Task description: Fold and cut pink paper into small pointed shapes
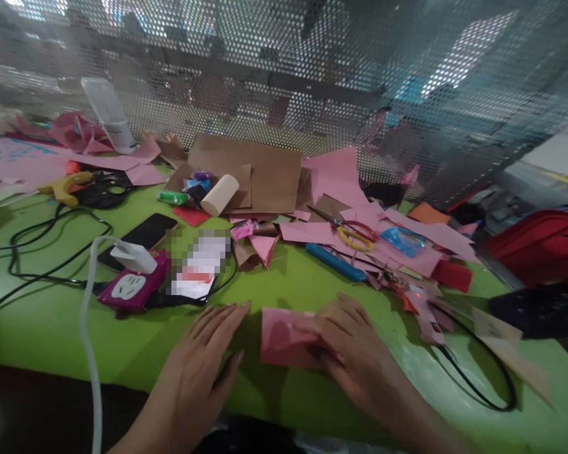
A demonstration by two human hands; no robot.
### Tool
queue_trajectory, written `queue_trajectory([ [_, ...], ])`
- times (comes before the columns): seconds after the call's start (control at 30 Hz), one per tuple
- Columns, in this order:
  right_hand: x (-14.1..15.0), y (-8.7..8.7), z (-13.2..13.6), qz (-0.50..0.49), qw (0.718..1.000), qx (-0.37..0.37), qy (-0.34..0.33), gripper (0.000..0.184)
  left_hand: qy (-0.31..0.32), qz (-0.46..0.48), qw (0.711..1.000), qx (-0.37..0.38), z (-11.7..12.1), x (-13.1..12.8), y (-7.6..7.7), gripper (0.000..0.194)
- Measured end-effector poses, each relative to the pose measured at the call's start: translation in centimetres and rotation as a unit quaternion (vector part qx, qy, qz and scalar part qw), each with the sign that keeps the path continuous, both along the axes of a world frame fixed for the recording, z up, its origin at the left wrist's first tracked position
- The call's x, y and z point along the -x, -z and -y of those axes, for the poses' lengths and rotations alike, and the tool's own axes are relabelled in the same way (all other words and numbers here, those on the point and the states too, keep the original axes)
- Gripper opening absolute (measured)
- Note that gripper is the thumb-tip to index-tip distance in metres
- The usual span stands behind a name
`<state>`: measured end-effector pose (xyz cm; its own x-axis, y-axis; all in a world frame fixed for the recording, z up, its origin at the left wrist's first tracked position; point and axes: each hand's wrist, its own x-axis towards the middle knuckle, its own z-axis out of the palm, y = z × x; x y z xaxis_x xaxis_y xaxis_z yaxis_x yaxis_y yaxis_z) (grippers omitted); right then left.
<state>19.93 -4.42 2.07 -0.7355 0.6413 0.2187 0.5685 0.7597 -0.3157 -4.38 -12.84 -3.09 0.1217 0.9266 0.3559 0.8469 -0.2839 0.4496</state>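
Here, near the front edge of the worktop (284,284), paper (284,337) clamped by its right end in the grip of the right hand (355,347), fingers bent over, forearm slanting inward. Just beside, left hand (213,353) palm down, fingers toward the back edge, thumb apart.

Near paper (281,340): pink
Tabletop (274,277): lime green
Left power strip (154,280): magenta and white
Far cardboard (272,173): plain brown
Right glue gun (427,317): pale pink
Left glue gun (66,188): mustard yellow
Far screen (260,38): grey, dotted all over
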Motion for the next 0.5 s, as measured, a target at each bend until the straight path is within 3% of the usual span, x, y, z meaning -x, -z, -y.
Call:
queue_trajectory([
  [0.17, -0.4, -0.9, 0.1, -0.088, 0.995, -0.021, -0.029, 0.031, 0.033, -0.015, 0.999, -0.008, -0.7, -0.1, -1.2, 0.074],
  [0.3, -1.3, -0.6, 0.0, -0.12, 0.99, -0.056, -0.039, 0.027, 0.073, -0.029, 0.996, -0.041, -1.0, -0.5, -1.6, 0.082],
  [0.5, -2.6, 1.0, 0.0, -0.125, 0.99, -0.061, -0.017, 0.02, 0.136, -0.007, 0.986, -0.095, -0.8, -1.2, -1.1, 0.045],
])
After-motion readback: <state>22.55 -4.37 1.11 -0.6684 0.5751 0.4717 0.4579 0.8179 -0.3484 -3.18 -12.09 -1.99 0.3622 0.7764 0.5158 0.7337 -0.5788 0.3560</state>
